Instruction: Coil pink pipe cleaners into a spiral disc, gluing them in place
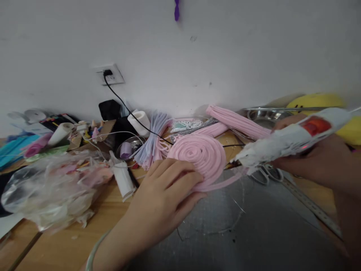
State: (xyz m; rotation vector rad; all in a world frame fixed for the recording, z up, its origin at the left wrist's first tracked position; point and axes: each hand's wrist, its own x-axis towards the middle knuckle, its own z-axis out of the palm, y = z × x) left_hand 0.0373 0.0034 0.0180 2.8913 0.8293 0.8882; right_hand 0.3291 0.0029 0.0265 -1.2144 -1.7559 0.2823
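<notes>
A pink coil (199, 154) of fuzzy strip, wound in a spiral, is held above a grey mat (225, 226). My left hand (172, 188) grips its lower left edge, fingers curled over the face and thumb beneath. From the coil's underside a loose pink tail runs right, toward the glue gun's nozzle. My right hand (318, 158) is closed round the white glue gun (284, 145), which has an orange-red patch on its side. Its nozzle points left, close to the coil's right edge; whether they touch cannot be made out.
Scissors (266, 175) and a metal ruler (310, 205) lie on the right. Behind are pink bundles (238, 120), a lilac bundle (155, 135) and a steel bowl (265, 116). A clear plastic bag (56, 188) lies left. A black cord (126, 107) runs from the wall socket (115, 77).
</notes>
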